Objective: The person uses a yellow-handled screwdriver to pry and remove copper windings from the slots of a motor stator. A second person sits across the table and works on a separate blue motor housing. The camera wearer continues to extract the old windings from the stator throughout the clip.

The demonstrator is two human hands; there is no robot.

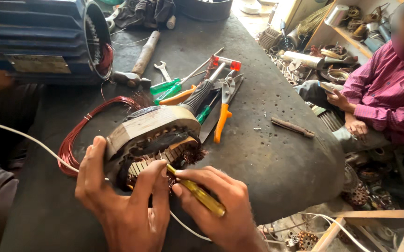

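Dark workbench [267, 154]: left hand [118, 205] grips the heavy, hard motor stator [153, 140] by its rim; right hand [220, 205] pinches a yellow screwdriver [197, 192].

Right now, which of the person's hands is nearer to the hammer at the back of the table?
Left. The left hand grips the stator, below the hammer; the right hand, holding a yellow-handled screwdriver, lies farther right and lower.

Old motor stator [151, 135] tipped on its side on the dark counter [276, 158], grimy laminated core, slots facing up, frayed copper windings poking out, yellow-handled screwdriver [201, 195] angled with its tip in the slots
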